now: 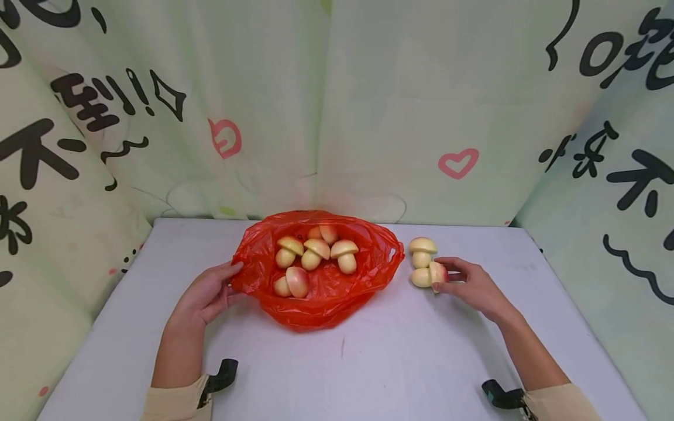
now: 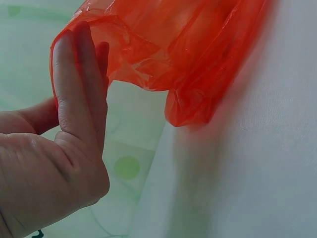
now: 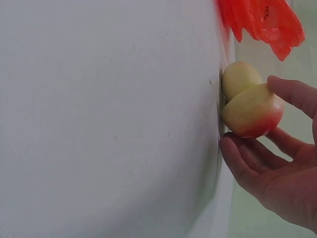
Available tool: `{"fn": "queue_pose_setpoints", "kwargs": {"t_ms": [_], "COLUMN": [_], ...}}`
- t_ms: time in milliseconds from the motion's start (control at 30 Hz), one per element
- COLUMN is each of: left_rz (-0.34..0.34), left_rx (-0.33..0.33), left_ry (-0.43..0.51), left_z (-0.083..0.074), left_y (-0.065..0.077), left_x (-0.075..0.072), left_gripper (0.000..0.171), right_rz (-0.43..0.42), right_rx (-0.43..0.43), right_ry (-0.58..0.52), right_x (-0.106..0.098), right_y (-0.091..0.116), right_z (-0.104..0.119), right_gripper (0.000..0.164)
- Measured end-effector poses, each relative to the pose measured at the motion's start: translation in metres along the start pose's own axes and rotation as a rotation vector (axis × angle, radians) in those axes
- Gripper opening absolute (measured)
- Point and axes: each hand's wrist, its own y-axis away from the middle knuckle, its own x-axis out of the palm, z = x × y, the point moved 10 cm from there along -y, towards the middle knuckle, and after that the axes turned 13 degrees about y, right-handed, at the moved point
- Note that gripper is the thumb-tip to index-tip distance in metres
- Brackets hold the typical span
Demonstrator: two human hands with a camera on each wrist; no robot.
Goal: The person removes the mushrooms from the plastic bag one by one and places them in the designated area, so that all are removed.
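A red plastic bag point(image 1: 329, 298) lies with its mouth spread wide on the table, several pale yellow toy mushrooms point(image 1: 316, 251) inside it. At the bag's left edge my left hand point(image 1: 205, 292) pinches the rim between thumb and fingers; the left wrist view shows the thin film point(image 2: 143, 54) draped over the fingertips. Right of the bag, my right hand point(image 1: 476, 289) holds a mushroom with a red-tinged cap point(image 3: 257, 111), thumb on one side of the cap and fingers on the other. This mushroom lies on its side at the tabletop. Just behind it stands another mushroom point(image 1: 423, 245), upright.
The white table point(image 1: 337, 374) reaches back to a pale green curtain point(image 1: 379, 117) with black lettering and pink hearts. Curtain panels also flank both sides. Black wrist straps point(image 1: 223, 374) show at both cuffs.
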Motion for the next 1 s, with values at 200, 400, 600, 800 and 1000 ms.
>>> {"fn": "queue_pose_setpoints", "kwargs": {"t_ms": [200, 400, 600, 800, 1000], "left_rz": [0.001, 0.003, -0.002, -0.006, -0.004], "left_rx": [0.003, 0.003, 0.002, 0.001, -0.003], "left_ry": [0.009, 0.008, -0.003, 0.0, 0.009], "left_z": [-0.0006, -0.0008, 0.0, 0.0005, 0.0007], "left_y": [0.0005, 0.0007, 0.0006, 0.0002, -0.0002], "left_x": [0.0011, 0.0012, 0.0008, 0.0005, 0.0005], "left_gripper": [0.061, 0.061, 0.061, 0.062, 0.061], "right_rz": [-0.008, -0.008, -0.014, -0.014, -0.011], "right_rx": [-0.006, 0.0, 0.004, 0.005, -0.004], "right_ry": [-0.007, -0.004, 0.018, 0.029, 0.025], "right_x": [-0.0015, -0.0011, -0.0023, -0.0038, -0.0041], "right_y": [0.0003, 0.0006, 0.002, 0.0036, 0.005], "right_z": [-0.0005, -0.0008, 0.0015, 0.0051, 0.0066], "right_gripper": [0.071, 0.073, 0.075, 0.076, 0.076]}}
